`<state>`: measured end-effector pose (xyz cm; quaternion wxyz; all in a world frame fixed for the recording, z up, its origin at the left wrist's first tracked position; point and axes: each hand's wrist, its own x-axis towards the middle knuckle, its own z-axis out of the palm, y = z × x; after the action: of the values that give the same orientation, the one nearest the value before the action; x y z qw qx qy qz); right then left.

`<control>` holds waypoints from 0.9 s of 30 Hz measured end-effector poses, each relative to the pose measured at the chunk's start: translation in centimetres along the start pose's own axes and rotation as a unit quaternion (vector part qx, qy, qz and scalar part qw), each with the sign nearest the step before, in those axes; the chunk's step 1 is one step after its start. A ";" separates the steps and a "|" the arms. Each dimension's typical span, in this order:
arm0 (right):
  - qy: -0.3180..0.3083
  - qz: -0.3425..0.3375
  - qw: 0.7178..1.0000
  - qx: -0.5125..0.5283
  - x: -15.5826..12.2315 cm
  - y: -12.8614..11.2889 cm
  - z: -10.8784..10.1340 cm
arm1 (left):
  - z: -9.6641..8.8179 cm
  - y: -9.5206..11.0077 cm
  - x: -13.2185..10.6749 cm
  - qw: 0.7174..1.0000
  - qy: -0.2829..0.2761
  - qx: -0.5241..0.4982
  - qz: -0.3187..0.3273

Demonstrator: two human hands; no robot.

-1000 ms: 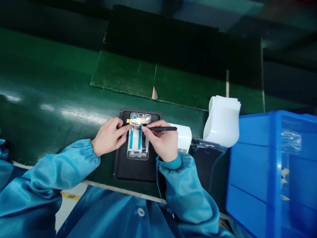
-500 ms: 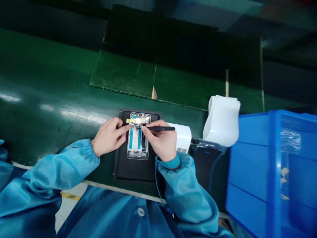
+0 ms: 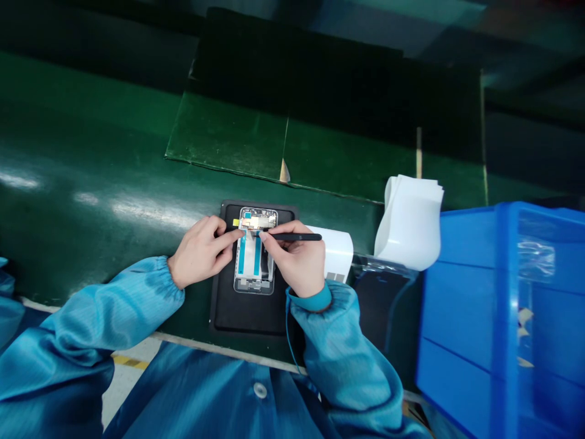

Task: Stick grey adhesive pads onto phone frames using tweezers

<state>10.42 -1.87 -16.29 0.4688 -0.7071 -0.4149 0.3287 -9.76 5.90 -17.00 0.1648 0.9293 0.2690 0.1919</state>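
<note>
View: your head camera, looking down at the bench, with your forearms coming in from the bottom of the frame.

Phone frame: the phone frame [image 3: 254, 277] lies upright on the black mat [image 3: 247, 314], centre of the picture, with blue strips down its middle and a small yellow tab [image 3: 236, 222] at its upper left corner.

Your right hand: the right hand [image 3: 296, 259] is closed on black tweezers [image 3: 292, 237], their tips over the top of the phone frame.

Your left hand: the left hand [image 3: 198, 253] lies beside the frame, with the index fingertip [image 3: 236, 235] at its left edge; you can't tell if it pinches anything.

Edges and room: the mat extends past the frame's lower end, and its edge sits just above the pale bench rim. A white card [image 3: 338, 253] sits just right of the mat, below a curled white sheet stack [image 3: 409, 222].

Right edge: the blue plastic bin [image 3: 470, 305] is cut off by the frame.

Hard to make out: the frame's upper middle lies behind your fingers, and pale scraps in the bin are unclear.
</note>
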 end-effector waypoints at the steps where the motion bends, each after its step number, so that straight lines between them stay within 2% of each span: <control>1: 0.000 -0.001 1.000 -0.002 0.0 0.0 0.0 | 0.0 0.0 0.0 1.000 -0.001 0.000 -0.001; 16: 0.003 -0.009 1.000 -0.009 0.0 -0.4 0.1 | -0.3 0.0 0.1 1.000 -0.004 0.029 0.010; 22: 0.000 -0.008 1.000 -0.015 0.0 -0.7 0.1 | -0.8 0.1 0.4 0.996 -0.061 0.056 0.014; 27: 0.006 -0.014 1.000 -0.014 0.2 -0.7 0.1 | -1.1 0.4 0.6 0.994 -0.069 0.085 0.024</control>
<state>10.26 -1.56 -15.70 0.4658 -0.7095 -0.4269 0.3120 -9.59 6.17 -15.69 0.0989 0.9571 0.2500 0.1082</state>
